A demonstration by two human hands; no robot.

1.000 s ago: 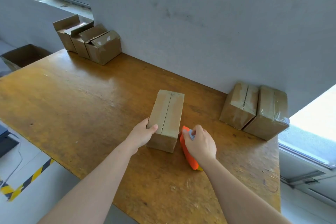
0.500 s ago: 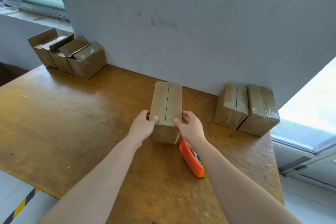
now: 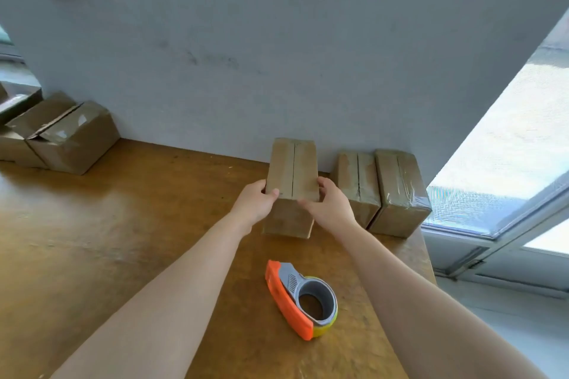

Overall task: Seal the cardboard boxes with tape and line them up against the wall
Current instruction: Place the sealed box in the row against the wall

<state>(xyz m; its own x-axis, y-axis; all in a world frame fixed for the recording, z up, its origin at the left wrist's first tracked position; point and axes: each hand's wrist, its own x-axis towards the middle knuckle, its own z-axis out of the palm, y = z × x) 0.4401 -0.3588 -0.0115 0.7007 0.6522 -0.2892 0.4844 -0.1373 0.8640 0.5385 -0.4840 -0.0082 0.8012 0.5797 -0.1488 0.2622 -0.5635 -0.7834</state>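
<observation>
Both arms reach out; the left hand (image 3: 252, 201) and right hand (image 3: 331, 205) grip one cardboard box (image 3: 292, 168) by its sides, thumbs on top, near the wall (image 3: 277, 71). Two taped boxes (image 3: 358, 184) stand just right of it, touching each other. One orange tape dispenser (image 3: 303, 298) lies on the surface (image 3: 123, 240), nearer the person.

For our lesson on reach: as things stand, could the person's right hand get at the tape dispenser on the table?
Probably yes, once freed: the right hand grips the box, but the tape dispenser lies on the table, nearer the person, with nothing over it.
</observation>
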